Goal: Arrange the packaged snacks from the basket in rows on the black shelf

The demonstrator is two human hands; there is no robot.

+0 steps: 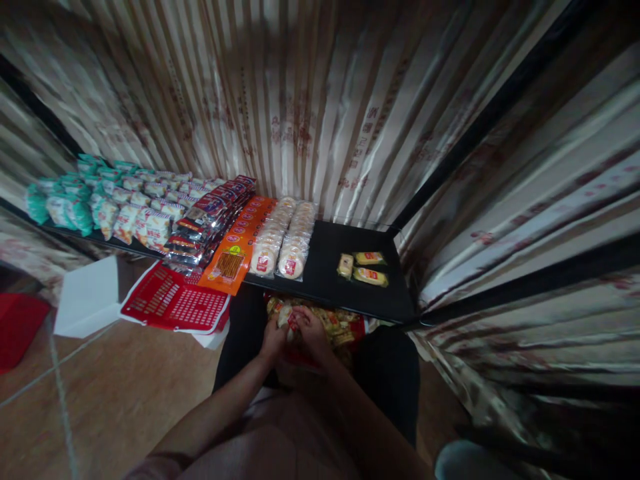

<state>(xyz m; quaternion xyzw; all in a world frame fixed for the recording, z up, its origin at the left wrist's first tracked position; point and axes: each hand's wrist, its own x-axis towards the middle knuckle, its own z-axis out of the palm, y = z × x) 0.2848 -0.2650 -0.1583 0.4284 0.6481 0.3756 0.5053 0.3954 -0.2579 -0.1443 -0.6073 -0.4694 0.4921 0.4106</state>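
Observation:
Between my knees, my left hand point(274, 340) is closed around a small pale wrapped snack point(285, 316) with a red mark. The fingers of my right hand point(311, 330) are pinched at the snack's right side; their tips are partly hidden. Under both hands is a bag point(345, 325) of many yellowish wrapped snacks with red on its edge. Just beyond, on the black shelf point(325, 283), lie 3 yellow wrapped snacks point(371, 275) at the right. Left of them, two overlapping rows of round white wrapped crackers point(291, 261) run toward the curtain.
Beside the crackers, orange packets point(231, 260), dark shiny packets point(200, 227), white packets point(153, 227) and green packets point(70, 207) line the shelf. A red printed sheet point(175, 300) and a white box point(87, 297) sit below at left. Pleated curtains point(310, 100) and black poles point(465, 127) surround the shelf.

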